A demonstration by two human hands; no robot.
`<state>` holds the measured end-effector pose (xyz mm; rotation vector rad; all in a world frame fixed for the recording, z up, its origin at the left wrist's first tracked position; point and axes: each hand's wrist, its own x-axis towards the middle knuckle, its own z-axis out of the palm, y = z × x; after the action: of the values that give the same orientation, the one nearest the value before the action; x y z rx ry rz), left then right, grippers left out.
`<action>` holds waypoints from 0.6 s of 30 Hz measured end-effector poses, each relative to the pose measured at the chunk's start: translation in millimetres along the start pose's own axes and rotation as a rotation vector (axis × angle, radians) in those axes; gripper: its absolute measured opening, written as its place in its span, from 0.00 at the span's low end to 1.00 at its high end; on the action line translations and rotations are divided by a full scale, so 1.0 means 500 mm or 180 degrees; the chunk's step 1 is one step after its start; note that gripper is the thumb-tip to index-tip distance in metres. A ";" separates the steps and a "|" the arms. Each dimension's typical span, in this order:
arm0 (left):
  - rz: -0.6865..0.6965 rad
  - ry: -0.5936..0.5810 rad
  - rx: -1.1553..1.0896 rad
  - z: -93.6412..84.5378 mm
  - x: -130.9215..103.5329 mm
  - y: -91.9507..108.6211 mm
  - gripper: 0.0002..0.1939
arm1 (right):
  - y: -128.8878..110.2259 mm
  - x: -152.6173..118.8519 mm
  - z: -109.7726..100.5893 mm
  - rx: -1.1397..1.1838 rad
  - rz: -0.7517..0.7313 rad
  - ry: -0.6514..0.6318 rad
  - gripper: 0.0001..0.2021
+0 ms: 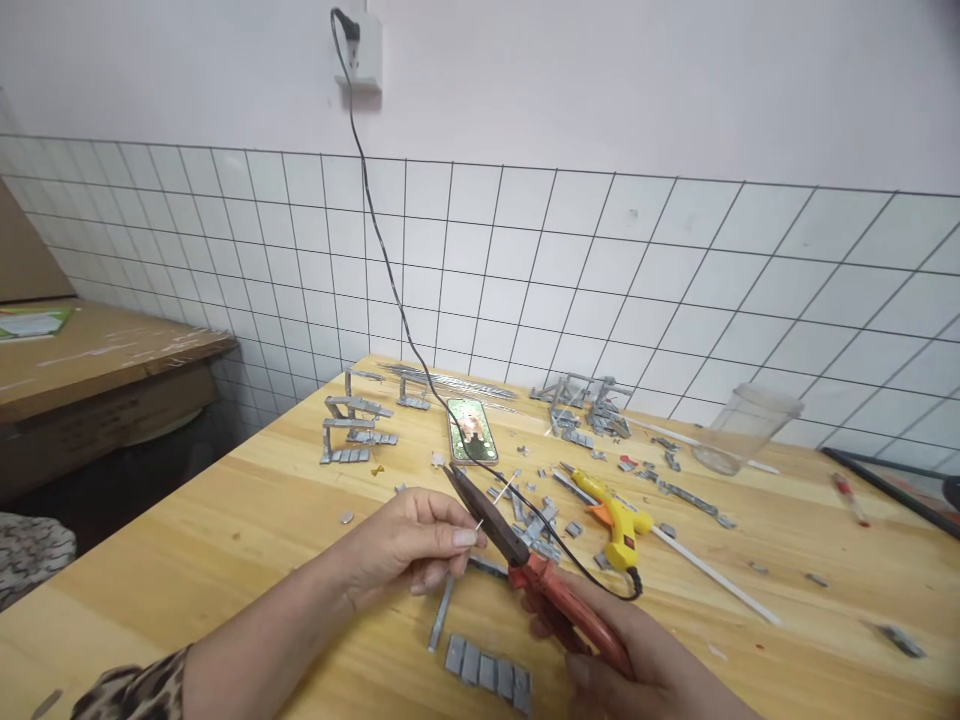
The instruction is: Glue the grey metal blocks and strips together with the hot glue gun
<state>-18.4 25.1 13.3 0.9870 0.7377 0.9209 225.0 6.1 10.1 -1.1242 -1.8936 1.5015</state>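
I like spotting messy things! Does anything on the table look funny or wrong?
Mostly mess: little grey bits lie scattered around the yellow glue gun, and its black cord crosses in front of the phone. I see nothing spilled or clearly broken.

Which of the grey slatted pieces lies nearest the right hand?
The slatted piece at the picture's bottom, just left of the right hand; the similar ones lie farther back.
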 end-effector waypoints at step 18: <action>-0.0299 -0.0161 -0.0131 -0.007 0.009 -0.019 0.13 | 0.023 0.026 0.022 -0.0928 -0.0152 0.0201 0.14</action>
<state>-16.6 28.0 2.9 0.9287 0.7138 0.8237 212.8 11.6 -5.5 -1.2253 -2.1269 1.1757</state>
